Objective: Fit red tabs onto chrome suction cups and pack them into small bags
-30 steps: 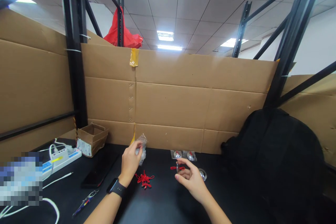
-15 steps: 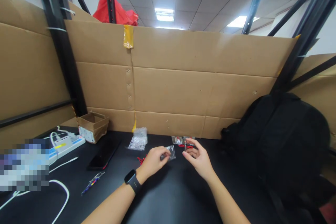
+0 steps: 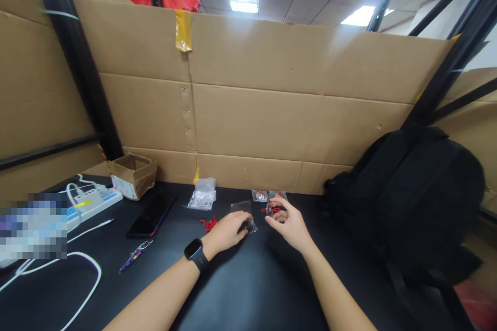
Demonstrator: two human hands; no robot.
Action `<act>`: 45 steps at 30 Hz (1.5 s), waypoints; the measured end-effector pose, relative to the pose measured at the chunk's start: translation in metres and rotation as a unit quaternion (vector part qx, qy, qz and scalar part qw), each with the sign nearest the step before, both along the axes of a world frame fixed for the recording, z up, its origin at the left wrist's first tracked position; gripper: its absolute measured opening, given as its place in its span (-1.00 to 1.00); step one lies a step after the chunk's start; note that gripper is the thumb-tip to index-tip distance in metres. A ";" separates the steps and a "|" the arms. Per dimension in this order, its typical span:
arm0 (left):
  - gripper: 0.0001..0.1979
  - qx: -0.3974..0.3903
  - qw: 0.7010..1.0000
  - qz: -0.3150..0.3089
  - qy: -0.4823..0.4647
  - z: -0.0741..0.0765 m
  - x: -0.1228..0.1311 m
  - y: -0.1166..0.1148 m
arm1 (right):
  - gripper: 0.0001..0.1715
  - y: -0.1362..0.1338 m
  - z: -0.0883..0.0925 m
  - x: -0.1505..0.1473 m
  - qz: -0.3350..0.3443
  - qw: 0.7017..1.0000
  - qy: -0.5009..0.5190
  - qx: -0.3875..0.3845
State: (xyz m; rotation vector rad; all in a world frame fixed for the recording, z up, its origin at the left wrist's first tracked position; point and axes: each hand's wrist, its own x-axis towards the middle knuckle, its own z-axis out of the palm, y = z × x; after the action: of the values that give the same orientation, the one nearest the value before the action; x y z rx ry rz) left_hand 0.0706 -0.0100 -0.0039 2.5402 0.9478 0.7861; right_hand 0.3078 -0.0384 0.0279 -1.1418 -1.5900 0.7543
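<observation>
Your left hand (image 3: 229, 230) has its fingers closed in on a small clear bag (image 3: 241, 207) that pokes out behind and in front of them; can't tell if it's lifted off the surface (image 3: 248, 297) at all. Right hand (image 3: 289, 225) is curled in a narrow pinch with a round disc (image 3: 269, 209) between thumb and fingers, tipped nearly edge-on. There's a red cord (image 3: 276, 210) right at the disc, no idea from here whether it's attached. The two hands are near each other, not touching.

As for clutter: a couple of bagged trinkets (image 3: 260, 196) sit just behind your right hand, against the cardboard wall (image 3: 248, 129), and your fingers partly cover one. A pile of red cords (image 3: 208, 224) is tucked beside your left hand, partly hidden by it. Plastic bags (image 3: 203, 195) are stacked behind those. Further left you've got a phone (image 3: 151, 215), a keyring (image 3: 135, 257), a power strip (image 3: 94, 206) and an open carton (image 3: 140, 181). A big black backpack (image 3: 411, 201) hogs the right side, well apart from your hands.
</observation>
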 end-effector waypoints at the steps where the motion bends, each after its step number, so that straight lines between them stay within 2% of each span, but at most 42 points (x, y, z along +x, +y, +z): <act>1: -0.69 0.012 1.000 0.013 0.011 -0.001 0.000 0.001 | -0.45 0.001 -0.002 0.001 -0.015 1.000 -0.023 -0.005; 7: -0.80 0.045 0.995 0.046 0.073 0.002 0.001 -0.002 | -0.62 0.007 -0.012 0.007 -0.057 0.985 -0.161 -0.019; 13: -0.78 0.041 0.993 0.092 0.068 0.003 0.008 -0.004 | -0.64 0.002 -0.011 -0.001 -0.028 0.969 -0.246 -0.002; 17: -0.87 0.041 0.991 0.105 0.067 0.004 0.009 -0.003 | -0.73 -0.001 -0.009 -0.004 -0.029 0.954 -0.298 0.007; 20: -0.81 0.050 0.990 0.111 0.076 0.005 0.010 -0.002 | -0.75 -0.001 -0.005 -0.002 -0.035 0.955 -0.295 0.023; 26: -0.79 0.076 0.984 0.136 0.083 0.007 0.012 -0.004 | -0.64 -0.002 -0.007 -0.014 0.009 0.985 -0.168 0.047; 33: -0.78 0.087 0.982 0.163 0.036 0.004 0.013 -0.004 | -0.87 -0.001 -0.019 -0.026 0.022 0.967 -0.247 0.051; 39: -0.77 0.071 0.985 0.159 0.010 0.007 0.017 -0.008 | -0.91 0.001 -0.021 -0.028 0.012 0.961 -0.273 0.050; 45: -0.78 0.069 0.987 0.146 0.009 0.005 0.020 -0.009 | -0.81 0.000 -0.023 -0.034 -0.048 0.952 -0.302 0.034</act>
State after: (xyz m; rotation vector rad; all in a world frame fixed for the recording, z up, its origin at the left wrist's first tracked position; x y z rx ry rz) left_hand 0.0911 -0.0188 0.0015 2.5604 1.3348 0.9423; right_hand 0.2736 -0.0383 0.0048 -1.4763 -2.0188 0.2859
